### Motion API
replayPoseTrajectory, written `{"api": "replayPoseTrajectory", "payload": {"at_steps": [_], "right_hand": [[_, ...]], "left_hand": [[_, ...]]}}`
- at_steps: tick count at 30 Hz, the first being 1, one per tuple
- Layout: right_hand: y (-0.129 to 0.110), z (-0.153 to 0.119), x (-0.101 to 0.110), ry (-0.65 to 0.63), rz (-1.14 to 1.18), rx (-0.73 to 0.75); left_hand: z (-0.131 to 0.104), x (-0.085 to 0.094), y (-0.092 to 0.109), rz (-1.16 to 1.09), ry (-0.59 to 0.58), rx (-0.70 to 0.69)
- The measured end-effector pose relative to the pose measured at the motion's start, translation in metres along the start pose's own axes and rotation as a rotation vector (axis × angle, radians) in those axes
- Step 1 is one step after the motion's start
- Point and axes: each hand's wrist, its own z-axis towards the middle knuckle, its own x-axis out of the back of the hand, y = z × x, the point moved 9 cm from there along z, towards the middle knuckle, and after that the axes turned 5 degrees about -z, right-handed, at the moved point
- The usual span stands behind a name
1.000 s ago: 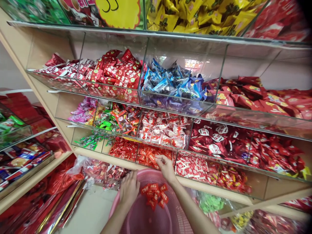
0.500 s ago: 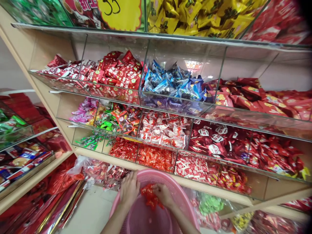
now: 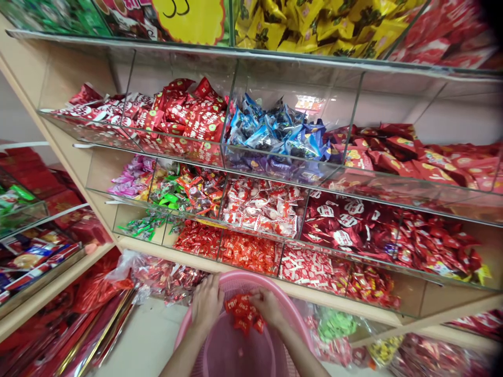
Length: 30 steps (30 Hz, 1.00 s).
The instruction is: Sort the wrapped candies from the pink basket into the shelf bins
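Observation:
A round pink plastic basket [image 3: 293, 309] with a mesh wall stands below the lowest shelf. At its left rim, my left hand [image 3: 207, 302] grips the edge with its fingers over the top. My right hand [image 3: 268, 308] is inside the basket's far right part, fingers curled together at a small cluster of red wrapped candies [image 3: 242, 314] with gold print. How many candies the fingers hold is hidden. The inside bottom of the basket shows smooth and pink below the cluster.
Slanted shelves with clear dividers hold wrapped sweets: orange-red candies [image 3: 249, 252], white-and-red candies [image 3: 304, 267] and blue packets [image 3: 271, 125]. Bagged sweets [image 3: 168, 277] lie on the floor left of the basket, and green ones [image 3: 336, 323] to its right.
My right hand has shifted slightly up and right, and more of the red candies show beside it. My left hand stays on the rim. The view has moved slightly.

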Motion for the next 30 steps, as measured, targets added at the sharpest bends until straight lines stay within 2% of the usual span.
{"api": "replayPoseTrajectory", "payload": {"at_steps": [2, 4, 7, 10, 12, 16, 18, 20, 22, 25, 30], "right_hand": [[-0.002, 0.002, -0.005, -0.01, 0.09, -0.021], [-0.005, 0.004, -0.008, 0.01, 0.088, -0.004], [-0.011, 0.003, -0.005, 0.074, -0.027, 0.036], [-0.025, -0.005, 0.007, 0.143, -0.218, 0.073], [-0.046, -0.009, 0.016, 0.145, -0.338, 0.111], [-0.103, 0.002, 0.022, 0.017, -0.396, 0.256], [-0.13, 0.018, 0.031, 0.053, -0.419, 0.333], [-0.146, 0.037, 0.036, 0.12, -0.504, 0.366], [-0.146, 0.061, 0.034, 0.134, -0.624, 0.304], [-0.131, 0.09, 0.021, 0.093, -0.769, 0.126], [-0.112, 0.11, -0.004, -0.02, -0.861, -0.033]], "left_hand": [[0.0, -0.001, -0.001, 0.002, 0.0, 0.005], [0.0, -0.001, -0.001, 0.001, 0.007, 0.007], [-0.001, 0.0, -0.002, -0.006, 0.022, 0.005], [-0.001, 0.001, -0.002, -0.012, 0.025, 0.004], [0.0, 0.001, -0.002, -0.014, 0.021, 0.008], [0.0, -0.001, -0.002, -0.009, 0.008, 0.015], [0.0, -0.002, -0.002, -0.006, 0.004, 0.015], [0.0, -0.003, -0.003, -0.005, 0.003, 0.016], [0.0, -0.003, -0.004, -0.007, 0.006, 0.018], [0.001, -0.003, -0.005, -0.012, 0.013, 0.018], [0.001, -0.004, -0.006, -0.02, 0.005, 0.022]]}}
